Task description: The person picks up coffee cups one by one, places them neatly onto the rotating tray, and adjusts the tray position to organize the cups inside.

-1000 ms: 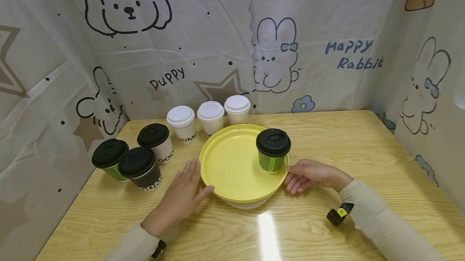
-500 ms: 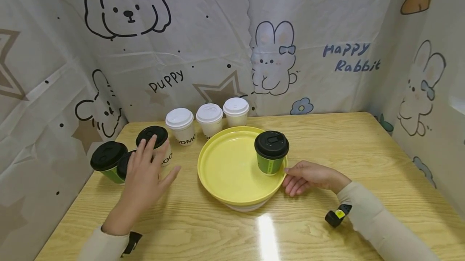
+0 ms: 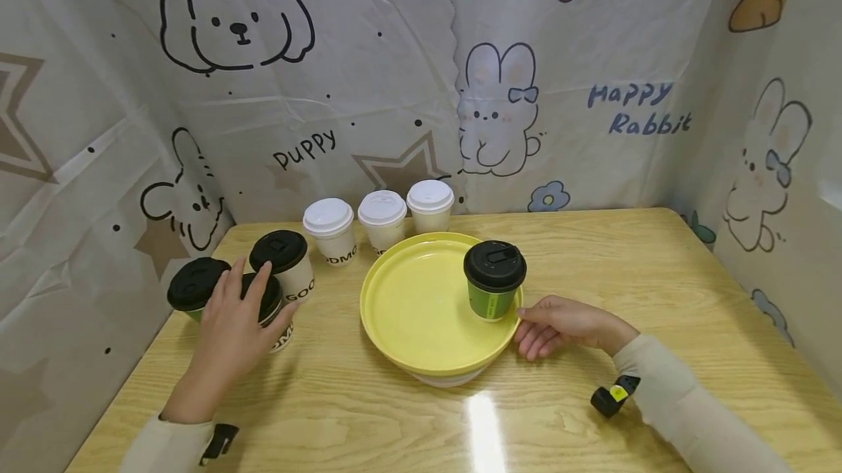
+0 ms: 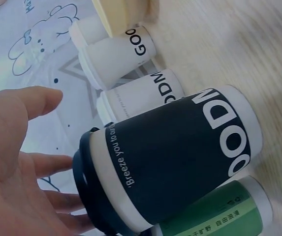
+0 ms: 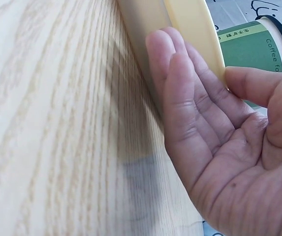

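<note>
My left hand (image 3: 230,338) reaches over a black paper coffee cup (image 4: 180,152) with a black lid (image 4: 96,182). Its fingers are spread at the lid; the thumb stands apart from the cup. Part of this cup is hidden by the hand in the head view. My right hand (image 3: 569,323) pinches the rim of a round yellow tray (image 3: 421,305), thumb on top and fingers at the side below. That tray rests on a paler round base (image 3: 450,379). A green coffee cup (image 3: 492,290) with a black lid stands upright on the tray's right side.
Left of the tray stand a green cup (image 3: 196,286) and a white cup (image 3: 284,261), both black-lidded. White-lidded cups (image 3: 331,232) line up behind the tray, near the wooden table's (image 3: 612,261) back edge. A printed cloth (image 3: 395,56) hangs behind.
My left hand has left the tray's left edge and moved left to the black cup. The right hand keeps its place at the rim, and the green cup on the tray has stayed put.
</note>
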`<state>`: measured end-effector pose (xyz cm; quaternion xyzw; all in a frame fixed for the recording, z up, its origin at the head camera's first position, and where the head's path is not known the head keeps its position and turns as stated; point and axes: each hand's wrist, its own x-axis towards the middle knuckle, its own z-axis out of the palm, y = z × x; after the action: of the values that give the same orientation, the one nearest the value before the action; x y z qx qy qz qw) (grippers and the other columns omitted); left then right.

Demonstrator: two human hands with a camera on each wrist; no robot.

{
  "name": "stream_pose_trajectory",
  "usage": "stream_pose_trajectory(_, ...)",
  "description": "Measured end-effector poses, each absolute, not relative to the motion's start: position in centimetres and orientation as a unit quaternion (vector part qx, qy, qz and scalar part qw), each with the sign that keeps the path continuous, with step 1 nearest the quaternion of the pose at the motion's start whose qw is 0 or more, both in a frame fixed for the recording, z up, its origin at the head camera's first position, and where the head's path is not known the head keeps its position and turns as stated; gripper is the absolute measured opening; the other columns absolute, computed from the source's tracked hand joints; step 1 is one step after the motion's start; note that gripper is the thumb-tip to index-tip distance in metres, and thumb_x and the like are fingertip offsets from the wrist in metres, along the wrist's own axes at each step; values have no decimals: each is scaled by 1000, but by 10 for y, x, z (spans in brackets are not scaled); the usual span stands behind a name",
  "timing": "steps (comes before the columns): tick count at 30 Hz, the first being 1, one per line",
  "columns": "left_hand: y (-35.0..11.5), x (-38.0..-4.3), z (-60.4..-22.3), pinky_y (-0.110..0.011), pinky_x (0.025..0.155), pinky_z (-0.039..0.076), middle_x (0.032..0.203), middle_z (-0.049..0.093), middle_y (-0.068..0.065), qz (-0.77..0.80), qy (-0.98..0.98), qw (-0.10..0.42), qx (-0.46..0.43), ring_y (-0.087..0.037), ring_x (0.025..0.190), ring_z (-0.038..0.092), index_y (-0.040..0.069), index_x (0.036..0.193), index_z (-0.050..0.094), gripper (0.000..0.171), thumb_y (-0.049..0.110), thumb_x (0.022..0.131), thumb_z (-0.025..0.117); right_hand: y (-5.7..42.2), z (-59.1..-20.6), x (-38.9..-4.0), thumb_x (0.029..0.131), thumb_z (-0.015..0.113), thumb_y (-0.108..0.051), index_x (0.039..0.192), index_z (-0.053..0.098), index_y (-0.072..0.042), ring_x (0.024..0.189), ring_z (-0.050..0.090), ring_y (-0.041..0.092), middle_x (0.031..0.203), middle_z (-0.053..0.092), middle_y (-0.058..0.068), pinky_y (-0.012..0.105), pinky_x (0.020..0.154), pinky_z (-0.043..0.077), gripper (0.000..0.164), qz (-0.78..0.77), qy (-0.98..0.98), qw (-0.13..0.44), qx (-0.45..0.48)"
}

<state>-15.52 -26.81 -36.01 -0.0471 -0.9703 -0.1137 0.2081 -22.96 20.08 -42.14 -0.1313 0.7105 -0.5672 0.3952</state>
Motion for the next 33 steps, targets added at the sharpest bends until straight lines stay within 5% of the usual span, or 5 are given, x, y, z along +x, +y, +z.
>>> stream_pose_trajectory(11, -278, -155, -363, -74, 98, 25, 147, 21, -38, -164, -968, 188, -36, -60, 130, 22, -8, 141, 39, 63, 18, 89, 64, 203, -425, -229, 103, 43, -30, 101, 65, 12, 72, 70, 15, 83, 72, 11, 25, 64, 57, 47, -572, 704, 398, -137)
stream_pose_trajectory(33, -282, -158, -360, -73, 95, 30, 138, 30, -45, -128, -978, 162, -19, -60, 124, 29, -11, 136, 45, 64, 25, 88, 68, 201, -426, -230, 102, 43, -32, 102, 64, 13, 72, 70, 15, 83, 72, 10, 25, 64, 57, 49, -574, 702, 400, -133)
